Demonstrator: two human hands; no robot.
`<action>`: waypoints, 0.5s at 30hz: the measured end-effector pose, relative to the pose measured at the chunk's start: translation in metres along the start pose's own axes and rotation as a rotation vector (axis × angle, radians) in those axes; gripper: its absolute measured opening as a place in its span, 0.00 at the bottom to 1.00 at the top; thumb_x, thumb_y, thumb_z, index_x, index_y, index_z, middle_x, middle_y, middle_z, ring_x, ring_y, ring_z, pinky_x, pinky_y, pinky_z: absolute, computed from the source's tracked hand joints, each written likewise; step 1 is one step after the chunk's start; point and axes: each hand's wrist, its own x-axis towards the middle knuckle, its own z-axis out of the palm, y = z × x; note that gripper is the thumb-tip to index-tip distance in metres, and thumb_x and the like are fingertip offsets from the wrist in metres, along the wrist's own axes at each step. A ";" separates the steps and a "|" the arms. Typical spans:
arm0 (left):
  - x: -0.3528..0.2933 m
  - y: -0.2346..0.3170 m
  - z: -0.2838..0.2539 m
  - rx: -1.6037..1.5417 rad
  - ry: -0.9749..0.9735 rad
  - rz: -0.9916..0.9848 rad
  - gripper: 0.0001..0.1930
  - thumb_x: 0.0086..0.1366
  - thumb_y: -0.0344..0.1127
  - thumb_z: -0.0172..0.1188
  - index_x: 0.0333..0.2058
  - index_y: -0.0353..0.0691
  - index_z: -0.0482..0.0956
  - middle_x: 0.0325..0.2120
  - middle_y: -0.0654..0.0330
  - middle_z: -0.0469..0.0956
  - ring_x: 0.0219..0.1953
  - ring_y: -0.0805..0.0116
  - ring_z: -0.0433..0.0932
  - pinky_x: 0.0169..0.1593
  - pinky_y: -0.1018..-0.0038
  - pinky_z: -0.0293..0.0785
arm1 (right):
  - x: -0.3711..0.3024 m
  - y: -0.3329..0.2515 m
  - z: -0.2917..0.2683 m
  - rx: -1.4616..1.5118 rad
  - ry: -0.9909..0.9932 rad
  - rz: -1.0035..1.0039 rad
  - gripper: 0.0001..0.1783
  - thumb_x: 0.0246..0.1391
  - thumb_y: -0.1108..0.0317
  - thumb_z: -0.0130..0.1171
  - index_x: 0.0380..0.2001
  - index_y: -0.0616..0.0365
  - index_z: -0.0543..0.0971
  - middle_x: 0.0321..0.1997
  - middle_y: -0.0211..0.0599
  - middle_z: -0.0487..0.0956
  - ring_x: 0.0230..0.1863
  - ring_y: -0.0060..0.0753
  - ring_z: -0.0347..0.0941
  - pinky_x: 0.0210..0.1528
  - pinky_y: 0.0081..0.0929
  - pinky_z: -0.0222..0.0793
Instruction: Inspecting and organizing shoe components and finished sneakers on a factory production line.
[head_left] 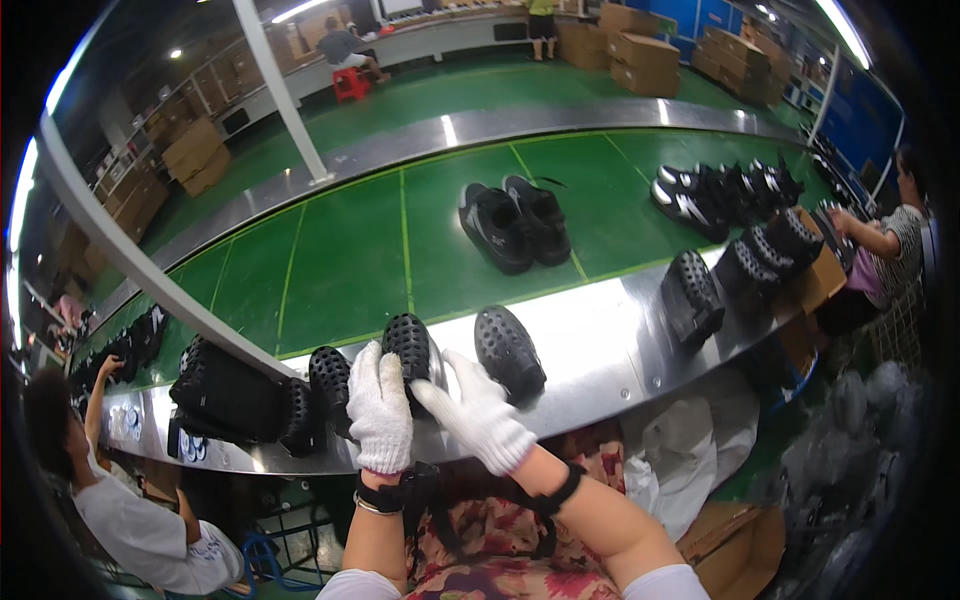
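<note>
From where I stand, both white-gloved hands are at the lower centre of the frame, over the silvery metal surface (600, 365). Between them sits a black piece with a holed, rounded top (406, 340). The left hand (381, 415) has its fingers straight and together along the piece's left side; the right hand (475, 412) comes in from the right, thumb parted from the fingers and pointing at the piece's lower end. I can't tell whether either is actually gripping it. A similar holed piece (508, 355) lies just right of the hands, another (330, 385) just left. At the frame's centre, a pair of black shoes (497, 235) rests on the green belt (345, 240); more black-and-white shoes (690, 207) cluster toward the upper right.
</note>
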 end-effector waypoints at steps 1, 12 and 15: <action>-0.004 -0.001 0.000 -0.031 0.012 0.050 0.22 0.77 0.42 0.56 0.58 0.29 0.78 0.58 0.41 0.78 0.61 0.45 0.76 0.67 0.59 0.69 | -0.021 0.008 -0.009 0.089 0.063 -0.118 0.33 0.61 0.54 0.67 0.63 0.62 0.73 0.60 0.58 0.78 0.59 0.58 0.77 0.63 0.44 0.73; -0.024 0.037 0.008 0.113 0.048 0.316 0.20 0.77 0.30 0.53 0.62 0.25 0.73 0.59 0.43 0.76 0.61 0.53 0.75 0.66 0.64 0.70 | -0.274 0.298 -0.192 -0.595 0.607 0.574 0.65 0.43 0.43 0.79 0.76 0.60 0.55 0.73 0.69 0.63 0.77 0.73 0.51 0.76 0.55 0.56; -0.040 0.054 0.014 -0.047 0.044 0.276 0.21 0.76 0.25 0.52 0.65 0.25 0.70 0.62 0.45 0.74 0.63 0.55 0.74 0.68 0.64 0.69 | -0.274 0.376 -0.118 -0.637 0.326 0.837 0.62 0.42 0.43 0.79 0.75 0.59 0.60 0.75 0.64 0.64 0.76 0.69 0.56 0.73 0.53 0.61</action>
